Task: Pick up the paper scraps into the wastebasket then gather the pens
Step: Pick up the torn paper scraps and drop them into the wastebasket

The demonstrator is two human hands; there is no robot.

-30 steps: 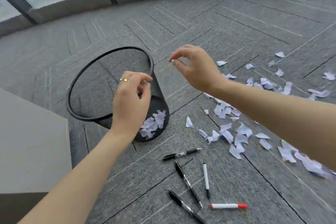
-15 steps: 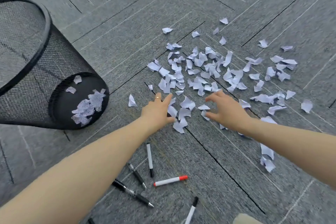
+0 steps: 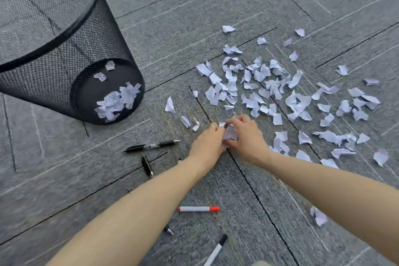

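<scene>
Many white paper scraps lie scattered over the grey carpet to the right. My left hand and my right hand meet at the near edge of the pile, cupped together around a small bunch of scraps. The black mesh wastebasket stands at the upper left with several scraps showing through its bottom. Pens lie near my left forearm: a black pen, a short black pen, a red-capped marker and a white pen with a black cap.
A lone scrap lies under my right forearm. Another pen tip peeks out beside my left arm. Grey carpet tiles run all around.
My view has dropped from the basket to the pile. Both hands, spread over the scraps half a second ago, have drawn together and closed around a bunch of them.
</scene>
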